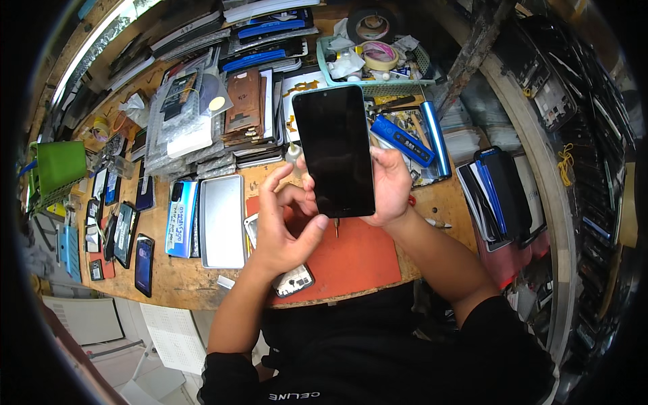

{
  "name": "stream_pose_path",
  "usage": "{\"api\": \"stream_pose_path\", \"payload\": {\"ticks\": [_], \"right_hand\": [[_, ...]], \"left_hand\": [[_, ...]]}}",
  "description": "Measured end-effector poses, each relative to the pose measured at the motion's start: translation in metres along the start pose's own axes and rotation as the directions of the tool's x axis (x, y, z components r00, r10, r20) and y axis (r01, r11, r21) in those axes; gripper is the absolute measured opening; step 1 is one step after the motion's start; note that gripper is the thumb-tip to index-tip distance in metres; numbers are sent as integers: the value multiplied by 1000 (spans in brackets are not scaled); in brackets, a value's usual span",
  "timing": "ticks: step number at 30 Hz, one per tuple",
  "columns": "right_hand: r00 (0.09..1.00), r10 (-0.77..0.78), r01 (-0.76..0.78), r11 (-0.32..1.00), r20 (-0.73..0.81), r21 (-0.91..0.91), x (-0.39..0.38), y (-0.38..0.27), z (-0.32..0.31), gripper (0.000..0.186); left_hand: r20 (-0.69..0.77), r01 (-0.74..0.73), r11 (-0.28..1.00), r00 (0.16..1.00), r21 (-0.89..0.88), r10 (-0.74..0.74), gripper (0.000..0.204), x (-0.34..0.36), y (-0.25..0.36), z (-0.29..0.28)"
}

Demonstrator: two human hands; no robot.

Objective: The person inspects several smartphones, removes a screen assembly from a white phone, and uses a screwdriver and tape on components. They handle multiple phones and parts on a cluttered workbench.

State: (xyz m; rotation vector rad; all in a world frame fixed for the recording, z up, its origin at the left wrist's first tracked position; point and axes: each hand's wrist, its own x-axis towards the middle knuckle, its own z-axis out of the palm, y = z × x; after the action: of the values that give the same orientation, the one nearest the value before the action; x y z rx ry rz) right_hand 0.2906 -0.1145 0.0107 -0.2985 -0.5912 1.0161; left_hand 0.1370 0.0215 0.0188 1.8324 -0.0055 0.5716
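My right hand (393, 182) grips a dark-screened phone (332, 152) upright along its right side, with fingertips showing at its left edge. My left hand (287, 236) is by the phone's lower left, fingers loosely bent and apart, thumb near the bottom edge; whether it touches the phone is hard to tell. Below lie a red mat (351, 260) on the wooden table (175, 290), a phone frame (293, 282) and a thin metal tool (337, 229), both partly hidden. Left of my hands lie an empty-looking metal tray (221, 219) and a blue phone (181, 219).
Stacked phone parts and bubble wrap (185, 152) fill the back left. A basket of tape (374, 82), blue tools (401, 140) and small parts stand behind the phone. Phones (144, 263) and a green bin (61, 165) are at left; folders (496, 189) and a rack (594, 202) are at right.
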Motion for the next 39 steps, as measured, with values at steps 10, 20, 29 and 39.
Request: {"api": "stream_pose_path", "payload": {"ticks": [10,20,29,39], "right_hand": [[999,18,-14,997,-51,71,-5,3,11,68],[1000,22,-21,999,-15,31,-6,3,8,66],[1000,30,-30,999,4,11,-7,2,6,66],[999,28,-29,999,19,35,-5,1,10,67]], "left_hand": [[84,106,984,992,-140,-95,117,-6,-6,6],[98,-63,997,993,33,59,115,-6,-13,2],[66,-101,995,993,22,100,113,-5,-16,5],[50,-114,991,993,67,111,104,-4,-7,5]]}}
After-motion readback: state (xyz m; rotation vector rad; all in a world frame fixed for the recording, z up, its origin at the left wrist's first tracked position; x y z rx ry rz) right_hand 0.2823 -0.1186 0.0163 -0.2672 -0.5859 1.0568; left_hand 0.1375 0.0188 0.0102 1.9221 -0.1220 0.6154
